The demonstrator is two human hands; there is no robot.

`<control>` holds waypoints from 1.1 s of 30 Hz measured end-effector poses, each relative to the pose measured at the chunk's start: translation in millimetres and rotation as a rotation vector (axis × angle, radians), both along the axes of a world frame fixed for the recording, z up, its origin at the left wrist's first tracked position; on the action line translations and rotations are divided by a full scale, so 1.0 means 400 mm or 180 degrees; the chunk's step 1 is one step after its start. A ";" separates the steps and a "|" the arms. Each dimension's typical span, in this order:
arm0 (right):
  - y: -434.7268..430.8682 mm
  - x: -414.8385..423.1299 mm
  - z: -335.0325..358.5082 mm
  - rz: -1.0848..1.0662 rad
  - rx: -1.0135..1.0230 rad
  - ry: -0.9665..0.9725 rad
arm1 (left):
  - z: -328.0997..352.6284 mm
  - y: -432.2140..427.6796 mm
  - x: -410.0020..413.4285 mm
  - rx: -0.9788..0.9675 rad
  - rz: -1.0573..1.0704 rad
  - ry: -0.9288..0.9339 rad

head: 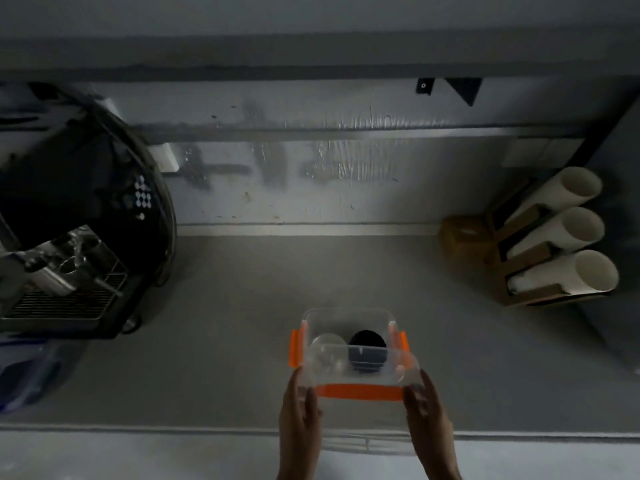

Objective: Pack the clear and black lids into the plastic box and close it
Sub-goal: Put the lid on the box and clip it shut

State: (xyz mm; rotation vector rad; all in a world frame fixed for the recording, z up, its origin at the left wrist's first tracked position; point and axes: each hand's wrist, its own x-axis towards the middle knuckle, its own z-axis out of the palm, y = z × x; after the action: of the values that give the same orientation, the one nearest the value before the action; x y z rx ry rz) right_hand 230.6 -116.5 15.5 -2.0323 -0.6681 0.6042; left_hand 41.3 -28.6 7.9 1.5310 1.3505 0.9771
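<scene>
A clear plastic box [346,317] with orange clips stands on the grey counter near its front edge. Inside it lie a stack of clear lids [328,342] on the left and a stack of black lids [367,339] on the right. The box's clear cover [360,372], with an orange strip along its near edge, is tilted over the near half of the box. My left hand [299,410] grips the cover's near left corner and my right hand [427,414] grips its near right corner.
An espresso machine [69,244] fills the left side of the counter. At the right, a brown holder [519,271] carries three stacks of white paper cups [568,230] lying on their sides. A grey wall rises behind the counter.
</scene>
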 end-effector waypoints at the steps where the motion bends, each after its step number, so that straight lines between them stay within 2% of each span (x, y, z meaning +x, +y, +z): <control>1: 0.006 0.003 0.014 0.0038 0.0075 -0.0150 | -0.001 0.011 0.012 0.0206 -0.0046 0.0103; 3: 0.040 0.015 0.033 0.0087 0.0296 -0.0472 | 0.011 0.052 0.043 0.0618 -0.0055 0.0275; 5: 0.106 0.039 0.044 -0.0043 0.0361 -0.0615 | 0.016 0.113 0.072 0.0776 0.0025 0.0441; 11: 0.273 0.085 0.019 0.0390 0.0221 -0.0750 | -0.024 0.254 0.106 0.0592 0.0129 0.0876; 15: 0.279 0.083 -0.071 0.0386 0.0114 -0.1046 | -0.083 0.236 0.099 0.0298 0.0117 0.1123; 19: 0.271 0.072 -0.082 0.0336 0.0116 -0.1008 | -0.097 0.206 0.104 0.0058 0.0188 0.1118; 24: 0.275 0.082 -0.119 0.0352 0.0029 -0.1108 | -0.070 0.207 0.118 0.0121 0.0195 0.1287; 29: 0.262 0.090 -0.114 0.0308 -0.0054 -0.1031 | -0.101 0.221 0.127 0.0484 0.0065 0.1711; 33: 0.286 0.113 -0.089 0.0197 -0.0348 -0.0880 | -0.072 0.254 0.138 -0.0051 0.0172 0.1753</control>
State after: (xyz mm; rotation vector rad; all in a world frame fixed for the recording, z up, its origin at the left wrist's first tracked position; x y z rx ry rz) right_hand 275.7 -2.2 -20.0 -2.2271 -0.8795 0.4052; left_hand 96.6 73.1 -21.0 1.8382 1.7760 0.5874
